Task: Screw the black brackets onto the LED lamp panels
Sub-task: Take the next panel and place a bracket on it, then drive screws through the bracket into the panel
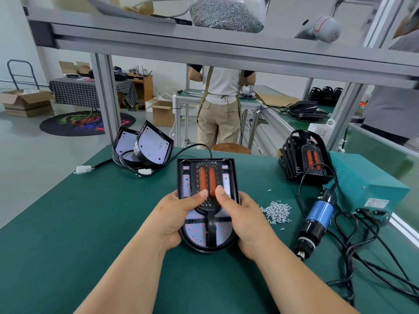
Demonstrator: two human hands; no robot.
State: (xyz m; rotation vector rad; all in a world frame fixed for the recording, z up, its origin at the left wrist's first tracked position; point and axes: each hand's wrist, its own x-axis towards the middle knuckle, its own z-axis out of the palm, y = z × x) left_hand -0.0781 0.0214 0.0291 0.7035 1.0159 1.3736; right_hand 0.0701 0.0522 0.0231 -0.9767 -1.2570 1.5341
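Observation:
An LED lamp panel (192, 232) with a black rim lies at the middle of the green table, and a black bracket (207, 175) with two orange strips sits on top of it. My left hand (174, 216) grips the panel's left edge, thumb pressing on the bracket. My right hand (240, 220) grips the right edge, its thumb also on the bracket. A pile of small silver screws (277, 211) lies just right of the panel. A blue and black electric screwdriver (317, 219) lies on the table further right.
Two bare lamp panels (145, 146) with cables lean at the table's back left. A stack of panels with brackets (306, 157) stands at the back right, next to a teal power box (367, 184). Black cables (374, 257) sprawl at the right. A person (220, 105) stands beyond the table.

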